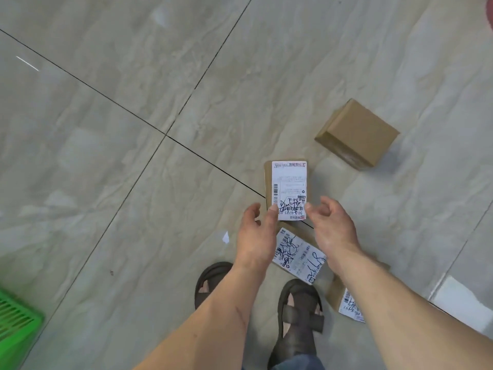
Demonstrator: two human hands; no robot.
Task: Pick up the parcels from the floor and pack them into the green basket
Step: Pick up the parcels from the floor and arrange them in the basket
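While the left hand (254,231) pinches the small brown cardboard parcel with a white label (288,189), the right hand (330,225) waits open beside it, probably to steady it.

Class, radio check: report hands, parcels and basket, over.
Left hand pinching labelled parcel, right hand open beside it. Three more parcels on floor. Green basket far left, path clear.

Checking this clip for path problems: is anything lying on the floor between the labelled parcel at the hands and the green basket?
Nothing visible does. The labelled parcel sits between the left hand and right hand. The green basket shows only as a corner at lower left, with bare floor tiles between. The other parcels lie to the right.
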